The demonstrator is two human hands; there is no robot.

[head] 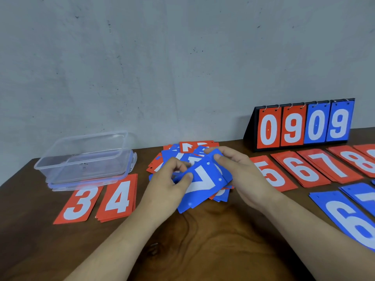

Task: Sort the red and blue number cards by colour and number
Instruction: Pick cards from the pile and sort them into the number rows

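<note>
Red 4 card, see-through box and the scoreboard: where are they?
red 4 card (123, 199): head view, on the white digit.
see-through box (81, 171): head view, on its near wall.
scoreboard (250, 132): head view, on its black side.

The tub (85, 157) sits left of the card heap (190, 148), the 3 card (79, 203) and 4 pile (118, 199) before it. The scoreboard (302, 126) stands back right, behind the 5-to-8 row (302, 171).

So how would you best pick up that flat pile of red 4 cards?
Probably by its near short edge, coming from the person's side. The red 4 pile lies flat, so only an edge offers a hold; the red 3 and the clear box crowd its left and far end, while the near edge faces bare table.
</note>
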